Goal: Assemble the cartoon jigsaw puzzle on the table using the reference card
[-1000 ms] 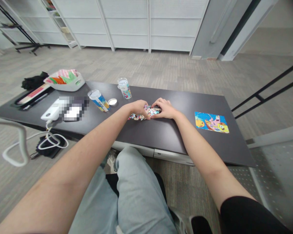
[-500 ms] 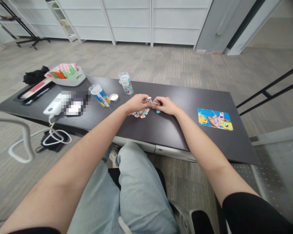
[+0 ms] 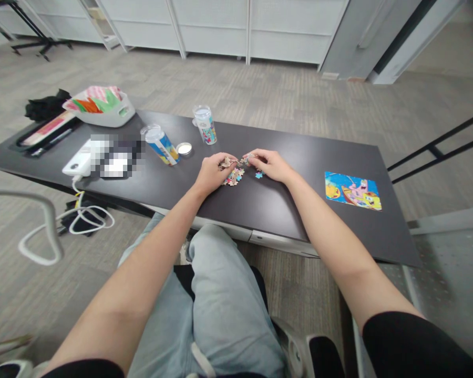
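Small jigsaw puzzle pieces (image 3: pixel 233 179) lie in a pile on the dark table, between my hands and a little nearer to me. My left hand (image 3: pixel 215 172) has its fingers curled round several pieces at the pile's left side. Opposite it, my right hand (image 3: pixel 271 164) pinches puzzle pieces between thumb and fingertips. The two sets of fingertips are close together but apart. A blue puzzle piece (image 3: pixel 259 174) lies under the right fingers. How many pieces each hand holds is hidden by the fingers.
Two clear-topped canisters, a blue-yellow one (image 3: pixel 162 146) and a patterned one (image 3: pixel 205 126), stand behind left, with a round lid (image 3: pixel 184 149) between. A cartoon picture card (image 3: pixel 352 190) lies right. Farther left are a white basket (image 3: pixel 116 116) and a white device (image 3: pixel 79 160) with a cable.
My hands have drawn slightly apart, the left one moving left, and more of the pile shows between them. The camera view has shifted a little.
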Motion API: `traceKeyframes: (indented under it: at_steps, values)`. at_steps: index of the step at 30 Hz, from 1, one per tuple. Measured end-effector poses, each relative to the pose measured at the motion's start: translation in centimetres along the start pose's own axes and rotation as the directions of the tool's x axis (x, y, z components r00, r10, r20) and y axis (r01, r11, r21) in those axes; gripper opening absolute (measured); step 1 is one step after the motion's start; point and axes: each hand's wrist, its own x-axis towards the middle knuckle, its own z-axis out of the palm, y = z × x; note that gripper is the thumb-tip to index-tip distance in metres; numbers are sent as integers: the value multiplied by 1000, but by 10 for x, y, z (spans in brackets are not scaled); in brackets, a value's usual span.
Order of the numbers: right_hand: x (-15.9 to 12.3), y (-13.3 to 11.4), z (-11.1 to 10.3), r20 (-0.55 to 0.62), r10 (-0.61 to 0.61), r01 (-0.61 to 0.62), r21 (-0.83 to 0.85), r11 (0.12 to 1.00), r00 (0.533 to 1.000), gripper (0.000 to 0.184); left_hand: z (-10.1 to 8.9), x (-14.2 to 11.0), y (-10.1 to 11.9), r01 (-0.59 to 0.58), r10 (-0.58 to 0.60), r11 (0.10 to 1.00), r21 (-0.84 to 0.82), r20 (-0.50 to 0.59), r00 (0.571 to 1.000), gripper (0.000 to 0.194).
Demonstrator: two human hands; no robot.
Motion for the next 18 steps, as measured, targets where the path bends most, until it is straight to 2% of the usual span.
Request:
traceKeyframes:
  at_steps: [4,9,13,18]
  values:
    - [0,2,-1,-35,-1,0,-24,1000,999,47,2,-2,-1,23,-25,998,-59,-32,999,38]
    - [-3,1,1,-7,-18,18,-72,997,1000,34,4,-2,1,38,-35,995,-88,38,999,45]
    - [-5,-3,1,22,-1,4,-127,992,1000,26,2,-4,4,36,-32,994,-99,42,999,36]
    - [-6,-6,0,-21,38,-40,-160,986,999,24,0,-7,8,63,-59,993,-98,46,997,27]
